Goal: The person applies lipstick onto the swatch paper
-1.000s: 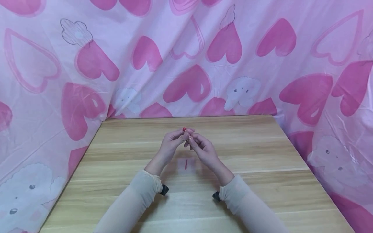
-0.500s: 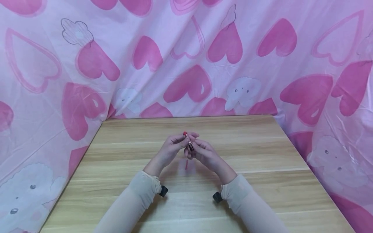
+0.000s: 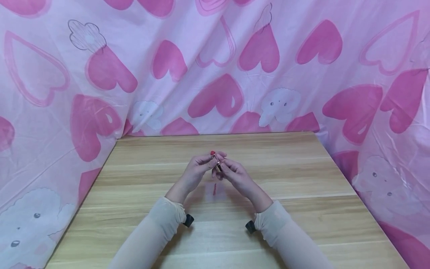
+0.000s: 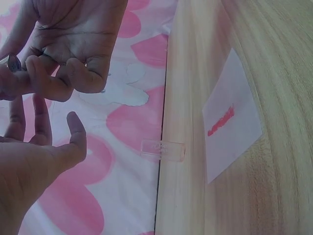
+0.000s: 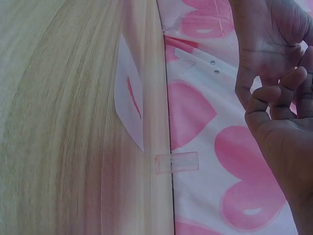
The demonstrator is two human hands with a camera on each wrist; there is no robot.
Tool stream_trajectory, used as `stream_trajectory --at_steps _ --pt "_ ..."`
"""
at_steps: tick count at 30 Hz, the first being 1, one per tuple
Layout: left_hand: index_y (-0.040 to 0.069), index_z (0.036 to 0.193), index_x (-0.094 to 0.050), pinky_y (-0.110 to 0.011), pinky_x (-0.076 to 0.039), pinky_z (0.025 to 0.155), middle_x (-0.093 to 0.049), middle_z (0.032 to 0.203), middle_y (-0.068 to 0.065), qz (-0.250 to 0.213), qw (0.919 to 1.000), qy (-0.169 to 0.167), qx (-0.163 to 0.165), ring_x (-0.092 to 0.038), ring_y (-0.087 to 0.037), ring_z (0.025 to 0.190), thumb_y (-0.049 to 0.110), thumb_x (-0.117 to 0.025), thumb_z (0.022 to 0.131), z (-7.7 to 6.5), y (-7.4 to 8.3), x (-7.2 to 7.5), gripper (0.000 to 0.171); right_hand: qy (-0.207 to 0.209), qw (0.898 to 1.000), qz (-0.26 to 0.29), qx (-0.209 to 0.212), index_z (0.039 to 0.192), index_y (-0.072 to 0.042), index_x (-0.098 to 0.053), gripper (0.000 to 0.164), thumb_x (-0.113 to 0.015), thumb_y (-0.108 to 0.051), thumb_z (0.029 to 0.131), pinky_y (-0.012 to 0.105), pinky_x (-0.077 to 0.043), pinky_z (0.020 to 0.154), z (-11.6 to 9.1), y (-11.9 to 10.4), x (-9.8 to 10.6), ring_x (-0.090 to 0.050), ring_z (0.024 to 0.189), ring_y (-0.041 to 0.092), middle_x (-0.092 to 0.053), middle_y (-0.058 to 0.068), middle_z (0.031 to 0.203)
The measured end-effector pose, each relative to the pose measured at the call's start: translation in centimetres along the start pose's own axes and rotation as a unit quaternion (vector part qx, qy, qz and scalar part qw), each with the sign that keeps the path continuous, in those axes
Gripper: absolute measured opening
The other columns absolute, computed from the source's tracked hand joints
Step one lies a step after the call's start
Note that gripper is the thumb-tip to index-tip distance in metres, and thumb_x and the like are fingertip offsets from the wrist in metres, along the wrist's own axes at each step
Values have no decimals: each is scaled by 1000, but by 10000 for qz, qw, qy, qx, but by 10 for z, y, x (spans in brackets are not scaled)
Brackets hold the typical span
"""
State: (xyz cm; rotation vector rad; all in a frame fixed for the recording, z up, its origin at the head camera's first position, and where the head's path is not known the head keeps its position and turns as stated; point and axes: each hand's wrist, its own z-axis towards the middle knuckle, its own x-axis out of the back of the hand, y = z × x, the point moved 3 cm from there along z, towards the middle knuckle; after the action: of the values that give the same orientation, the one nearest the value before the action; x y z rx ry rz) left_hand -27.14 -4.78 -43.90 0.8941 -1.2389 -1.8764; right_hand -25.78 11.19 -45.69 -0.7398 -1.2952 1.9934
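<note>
A lipstick (image 3: 213, 153) with a red tip and a shiny tube is held upright and tilted above the table, red end up. My left hand (image 3: 194, 170) pinches its upper tube between thumb and fingers. Lower down, my right hand (image 3: 238, 178) grips the dark base, with fingers curled behind it. In the left wrist view, fingers mostly hide the lipstick. Below the hands lies a pale square of paper (image 4: 230, 93) with a red streak (image 4: 221, 121) on it. A clear, open-looking cap (image 4: 163, 150) stands on the table beyond the paper, hidden in the head view.
The wooden table (image 3: 141, 209) reaches to a pink heart-patterned cloth (image 3: 215, 48) hung behind and at both sides. Black wrist cameras sit on both sleeves (image 3: 285, 228), just above the tabletop.
Both hands and the lipstick have come down slightly. The right hand has turned about the base, showing most of it half a second ago; its fingers now cover more of it again.
</note>
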Motion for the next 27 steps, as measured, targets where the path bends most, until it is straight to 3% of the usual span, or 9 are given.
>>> stream_trajectory --at_steps 6,9,13,18,21,27 --pt "-3 117 -71 -40 -44 99 -62 132 -16 44 9999 123 -58 -56 -28 123 11 -60 100 1 0 1 25 211 9993 -293 -16 151 -4 -42 46 -44 -24 109 27 -45 79 1 -1 1 -56 92 19 -65 4 104" --pt "-7 116 -70 -37 -47 93 -61 131 -16 116 9997 191 -110 -56 -28 122 12 -62 99 1 0 1 26 374 9984 -415 59 139 -1 -55 37 -46 -18 109 27 -47 79 2 -1 1 -56 90 17 -66 7 101" --pt "-4 114 -72 -40 -44 97 -63 128 -12 242 9986 449 -131 -55 -27 122 15 -66 97 2 -1 2 26 817 9933 -795 165 120 2 -61 22 -51 -12 106 27 -49 78 4 -2 0 -58 88 18 -69 10 99" --pt "-1 115 -73 -41 -48 97 -66 122 -7 193 9962 838 -138 -58 -24 119 10 -67 96 4 -1 1 23 1597 9742 -1578 213 124 5 -62 24 -57 -3 101 25 -53 80 4 -4 2 -64 91 17 -73 7 103" --pt "-2 116 -72 -40 -49 100 -68 119 -6 160 9950 981 -135 -59 -23 117 9 -68 95 6 -2 0 24 1947 9601 -1997 230 123 4 -65 25 -62 1 98 25 -53 78 4 -7 2 -64 91 14 -74 11 103" --pt "-5 115 -72 -43 -46 105 -69 116 -3 198 9935 1112 -142 -60 -23 117 9 -70 95 9 -1 -2 25 2231 9385 -2609 362 115 7 -68 21 -67 0 95 32 -53 76 3 -31 -8 -66 88 18 -72 21 100"
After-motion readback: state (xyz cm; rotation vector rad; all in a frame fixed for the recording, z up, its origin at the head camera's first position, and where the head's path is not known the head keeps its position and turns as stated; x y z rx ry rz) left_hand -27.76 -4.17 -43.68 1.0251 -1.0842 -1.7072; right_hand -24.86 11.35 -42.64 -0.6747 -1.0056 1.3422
